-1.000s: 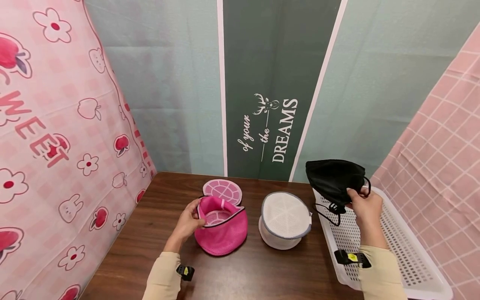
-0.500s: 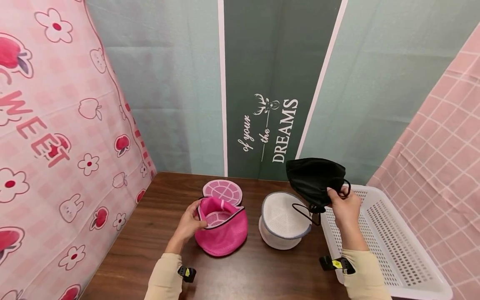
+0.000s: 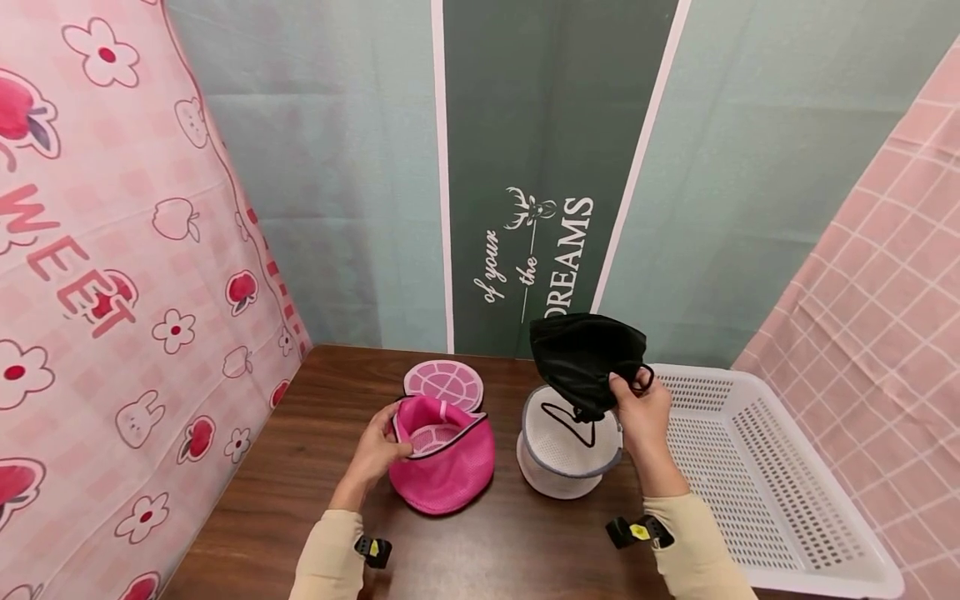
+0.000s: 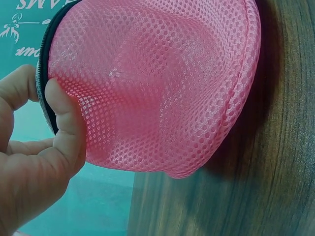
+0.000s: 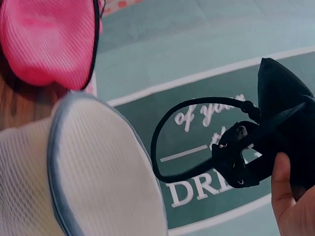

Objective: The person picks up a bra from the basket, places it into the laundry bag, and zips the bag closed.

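A pink mesh laundry bag (image 3: 442, 471) stands unzipped on the table, its mouth gaping. My left hand (image 3: 377, 446) pinches the bag's dark zipper edge between thumb and fingers, clearly seen in the left wrist view. My right hand (image 3: 643, 417) holds up a black cloth piece with thin cord loops (image 3: 581, 358); its exact kind is unclear. One black cord dangles in front of a white round mesh laundry bag (image 3: 562, 487) with a blue-grey rim. In the right wrist view, the thumb presses on the black cloth (image 5: 288, 98), which shows a knotted cord loop.
Right of the white bag stands a white perforated plastic basket (image 3: 780, 492). Behind the pink bag lies its round pink lid panel (image 3: 445, 383). A fabric backdrop (image 3: 360, 208) rises at the table's (image 3: 322, 392) back edge, with patterned cloths at both sides.
My right hand has carried the black cloth piece leftward, from above the basket to above the white mesh bag. My left hand keeps its hold on the pink bag's edge.
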`<state>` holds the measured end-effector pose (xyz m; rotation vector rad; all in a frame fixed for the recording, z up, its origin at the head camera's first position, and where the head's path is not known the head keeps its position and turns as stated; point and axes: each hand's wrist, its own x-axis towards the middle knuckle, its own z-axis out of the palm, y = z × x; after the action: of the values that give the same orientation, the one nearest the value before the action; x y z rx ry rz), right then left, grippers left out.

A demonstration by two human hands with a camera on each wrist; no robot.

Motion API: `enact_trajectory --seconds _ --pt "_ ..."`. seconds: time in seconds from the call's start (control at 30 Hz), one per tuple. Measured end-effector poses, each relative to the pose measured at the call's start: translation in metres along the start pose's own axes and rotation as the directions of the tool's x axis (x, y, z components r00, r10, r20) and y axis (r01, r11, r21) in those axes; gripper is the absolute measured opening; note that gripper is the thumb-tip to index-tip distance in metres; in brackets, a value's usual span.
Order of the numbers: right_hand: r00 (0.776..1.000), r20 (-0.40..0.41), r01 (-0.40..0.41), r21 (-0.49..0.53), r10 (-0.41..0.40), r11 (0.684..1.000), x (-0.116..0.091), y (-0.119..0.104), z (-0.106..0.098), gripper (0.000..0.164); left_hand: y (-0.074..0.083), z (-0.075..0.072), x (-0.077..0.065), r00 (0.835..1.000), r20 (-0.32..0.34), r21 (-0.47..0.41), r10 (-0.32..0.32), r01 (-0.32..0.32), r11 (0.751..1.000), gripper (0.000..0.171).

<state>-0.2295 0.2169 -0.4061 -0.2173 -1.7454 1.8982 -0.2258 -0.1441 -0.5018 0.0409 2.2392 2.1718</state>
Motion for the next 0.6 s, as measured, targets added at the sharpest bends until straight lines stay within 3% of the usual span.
enact_trajectory --seconds 0.2,0.47,0.6 --pt "0.998 0.068 -0.008 0.029 0.006 1.0 -0.007 0.004 0.016 0.031 0.003 0.001 -0.001 1.0 0.008 0.01 -0.001 0.001 1.0 0.083" --pt "0.995 0.097 -0.039 0.067 0.033 0.997 -0.017 0.01 0.04 0.03 0.03 0.004 -0.013 0.999 0.04 0.076 0.008 -0.011 0.997 0.084" --pt "0.993 0.109 -0.047 0.061 0.04 0.997 -0.024 0.014 0.051 0.027 0.025 0.004 -0.011 0.999 0.052 0.09 -0.01 0.005 0.996 0.087"
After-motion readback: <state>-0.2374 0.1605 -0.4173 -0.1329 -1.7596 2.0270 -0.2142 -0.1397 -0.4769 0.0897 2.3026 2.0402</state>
